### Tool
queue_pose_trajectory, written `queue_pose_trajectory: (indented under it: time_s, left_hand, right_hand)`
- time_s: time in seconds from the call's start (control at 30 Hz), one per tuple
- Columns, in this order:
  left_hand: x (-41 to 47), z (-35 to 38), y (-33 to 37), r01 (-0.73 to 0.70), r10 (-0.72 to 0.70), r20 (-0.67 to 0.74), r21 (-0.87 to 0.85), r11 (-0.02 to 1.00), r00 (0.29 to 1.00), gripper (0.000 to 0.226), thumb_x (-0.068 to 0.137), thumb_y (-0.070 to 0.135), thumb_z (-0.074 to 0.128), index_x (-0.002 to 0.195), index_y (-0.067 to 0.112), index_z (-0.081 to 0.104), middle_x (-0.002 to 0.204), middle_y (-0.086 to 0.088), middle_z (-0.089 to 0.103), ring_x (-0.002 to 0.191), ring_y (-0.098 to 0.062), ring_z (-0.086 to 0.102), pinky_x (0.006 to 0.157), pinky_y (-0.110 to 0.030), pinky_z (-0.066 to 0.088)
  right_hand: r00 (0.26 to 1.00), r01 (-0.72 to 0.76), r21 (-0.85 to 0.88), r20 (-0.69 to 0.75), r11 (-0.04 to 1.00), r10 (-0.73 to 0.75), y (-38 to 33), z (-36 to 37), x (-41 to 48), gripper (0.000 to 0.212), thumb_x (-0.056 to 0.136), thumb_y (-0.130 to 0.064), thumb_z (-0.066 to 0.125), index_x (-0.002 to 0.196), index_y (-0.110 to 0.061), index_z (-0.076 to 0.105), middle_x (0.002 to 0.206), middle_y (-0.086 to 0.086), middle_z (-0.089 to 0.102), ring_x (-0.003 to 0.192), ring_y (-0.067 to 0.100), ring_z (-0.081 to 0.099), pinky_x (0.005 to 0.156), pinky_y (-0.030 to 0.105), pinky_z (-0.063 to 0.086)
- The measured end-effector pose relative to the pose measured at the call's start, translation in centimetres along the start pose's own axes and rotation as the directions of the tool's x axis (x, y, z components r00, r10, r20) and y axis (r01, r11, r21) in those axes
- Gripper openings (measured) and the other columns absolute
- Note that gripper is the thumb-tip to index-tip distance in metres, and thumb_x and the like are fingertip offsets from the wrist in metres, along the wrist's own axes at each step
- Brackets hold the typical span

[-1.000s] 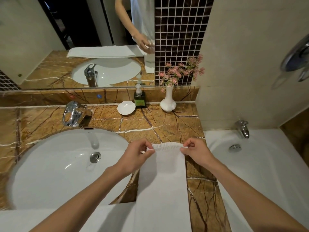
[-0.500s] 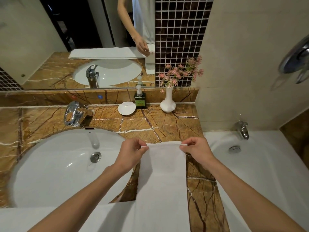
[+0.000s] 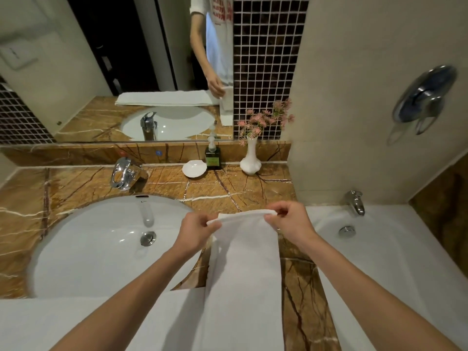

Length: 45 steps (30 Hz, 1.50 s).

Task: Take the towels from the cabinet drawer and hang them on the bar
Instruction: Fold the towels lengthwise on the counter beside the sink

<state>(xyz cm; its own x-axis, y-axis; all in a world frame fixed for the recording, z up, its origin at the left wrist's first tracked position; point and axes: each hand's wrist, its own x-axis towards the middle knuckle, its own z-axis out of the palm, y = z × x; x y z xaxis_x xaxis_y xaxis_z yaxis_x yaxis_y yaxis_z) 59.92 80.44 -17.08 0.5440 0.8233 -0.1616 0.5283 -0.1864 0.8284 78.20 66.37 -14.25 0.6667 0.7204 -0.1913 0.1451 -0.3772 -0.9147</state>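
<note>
A narrow white towel (image 3: 247,264) hangs lengthwise in front of me over the brown marble counter. My left hand (image 3: 196,230) pinches its top left corner and my right hand (image 3: 290,221) pinches its top right corner, so the top edge is held up above the counter. A second white towel (image 3: 106,323) lies flat along the counter's front edge, partly under my left forearm. No bar and no cabinet drawer appear in the view.
A white oval sink (image 3: 101,244) with a chrome tap (image 3: 124,172) lies to the left. A shell dish (image 3: 193,168), soap bottle (image 3: 212,158) and white flower vase (image 3: 250,160) stand at the back. A bathtub (image 3: 379,249) with a spout (image 3: 355,201) is to the right. A mirror (image 3: 121,67) covers the wall.
Both hands have lifted the towel's top edge a little and drawn closer together, bunching it. The view has tilted up slightly.
</note>
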Motion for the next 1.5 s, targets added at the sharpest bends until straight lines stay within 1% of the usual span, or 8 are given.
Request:
queue_pose_trajectory:
  time_s: [0.07,0.33,0.53,0.7,1.03,1.17,1.3,1.5]
  left_hand:
    - [-1.3,-0.7,1.1,-0.031,0.031,-0.023,0.004,1.000,0.999,0.016,0.086,0.016,0.069,0.090,0.001,0.073,0.088,-0.003,0.072,0.068,-0.016,0.065,0.057,-0.024,0.052]
    - [-8.8,-5.6,7.0,-0.370,0.373,-0.103,0.048,0.928,0.922,0.013,0.090,0.013,0.064,0.098,0.008,0.073,0.085,0.003,0.068,0.084,-0.012,0.064,0.077,-0.027,0.052]
    - [-13.2,-10.8,10.6,-0.504,0.493,-0.251,0.027,0.864,0.833,0.017,0.088,0.012,0.065,0.103,0.007,0.072,0.093,-0.002,0.071,0.089,-0.016,0.067,0.079,-0.029,0.055]
    - [-16.0,-15.7,12.8,-0.545,0.544,-0.395,0.122,0.830,0.740,0.019,0.088,0.015,0.067,0.105,0.008,0.072,0.094,-0.001,0.073,0.086,-0.011,0.067,0.076,-0.025,0.055]
    - [-22.3,-23.6,9.4,-0.422,0.370,-0.602,0.060,0.904,0.708,0.010,0.086,0.014,0.068,0.094,0.017,0.074,0.081,0.004,0.072,0.077,-0.014,0.070,0.062,-0.028,0.059]
    - [-27.2,-26.1,6.9,-0.386,0.249,-0.755,-0.005,0.923,0.606,0.021,0.085,0.011,0.068,0.081,0.031,0.071,0.078,0.003,0.073,0.074,-0.015,0.069,0.064,-0.039,0.059]
    - [-32.8,-28.3,6.5,-0.386,0.156,-0.858,-0.053,0.921,0.490,0.025,0.086,0.006,0.066,0.076,0.028,0.070,0.068,0.011,0.071,0.064,-0.006,0.066,0.056,-0.024,0.057]
    - [-39.1,-31.5,5.6,-0.355,0.062,-0.929,-0.077,0.932,0.364,0.010,0.086,0.004,0.065,0.084,0.014,0.069,0.063,0.013,0.070,0.059,-0.003,0.065,0.050,-0.019,0.054]
  right_hand:
    - [0.999,0.044,-0.084,-0.011,0.995,-0.045,-1.0,-0.4,-1.8,0.014,0.083,-0.006,0.071,0.083,-0.020,0.068,0.078,-0.007,0.063,0.073,0.010,0.058,0.066,0.019,0.049]
    - [0.958,0.175,-0.231,-0.184,0.957,-0.219,-7.1,-2.1,-9.4,0.012,0.085,-0.012,0.070,0.078,-0.018,0.061,0.073,-0.004,0.059,0.064,0.009,0.051,0.052,0.021,0.040]
    - [0.903,0.335,-0.258,-0.188,0.906,-0.387,-13.7,-3.1,-13.4,0.022,0.082,-0.010,0.072,0.072,-0.024,0.059,0.075,-0.003,0.060,0.074,0.015,0.056,0.070,0.034,0.051]
    - [0.827,0.496,-0.198,-0.189,0.846,-0.529,-19.0,-2.0,-14.9,0.016,0.082,-0.014,0.073,0.084,-0.027,0.064,0.086,-0.006,0.065,0.084,0.011,0.061,0.075,0.027,0.052]
    - [0.699,0.715,-0.084,0.117,0.694,-0.705,-25.8,6.2,-15.6,0.011,0.088,-0.017,0.067,0.078,-0.021,0.064,0.077,-0.003,0.062,0.073,0.013,0.057,0.061,0.021,0.046]
    - [0.557,0.819,0.024,0.206,0.573,-0.805,-27.7,11.0,-18.3,0.013,0.089,-0.015,0.065,0.078,-0.022,0.062,0.077,-0.001,0.061,0.072,0.010,0.055,0.056,0.009,0.039]
    - [0.417,0.873,0.159,0.246,0.461,-0.875,-30.1,15.1,-20.7,0.003,0.087,-0.018,0.067,0.085,-0.019,0.066,0.080,-0.005,0.063,0.076,0.011,0.058,0.062,0.028,0.049]
    - [0.295,0.848,0.319,0.379,0.423,-0.877,-32.6,21.5,-24.5,0.005,0.088,-0.016,0.066,0.083,-0.016,0.064,0.076,-0.007,0.059,0.068,0.002,0.050,0.057,0.011,0.038]
